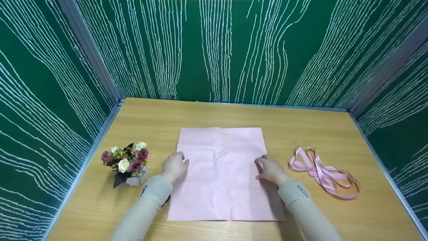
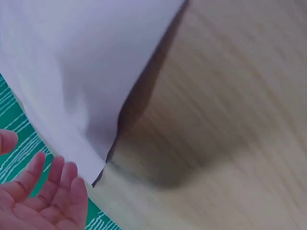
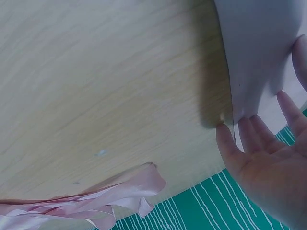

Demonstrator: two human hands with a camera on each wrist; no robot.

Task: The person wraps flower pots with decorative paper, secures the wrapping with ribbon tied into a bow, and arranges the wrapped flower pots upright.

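Note:
A sheet of pink paper [image 1: 230,180], marked by fold creases, lies flat on the wooden table in the head view. My left hand [image 1: 174,165] is at its left edge, and in the left wrist view the relaxed fingers [image 2: 43,187] are beside a slightly raised paper edge [image 2: 103,96]. On the opposite side, my right hand [image 1: 271,170] rests at the right edge. The right wrist view shows its spread fingertips [image 3: 249,129] right at the paper's border, with the thumb over the sheet. Neither hand grips the paper.
To the left stands a small pot [image 1: 137,178] of artificial-looking roses [image 1: 128,160], white and dusky purple. A loosely looped pink satin ribbon [image 1: 326,174] lies right of the paper. Green panels [image 1: 190,60] with white lines enclose the table [image 1: 234,115] at the back and sides.

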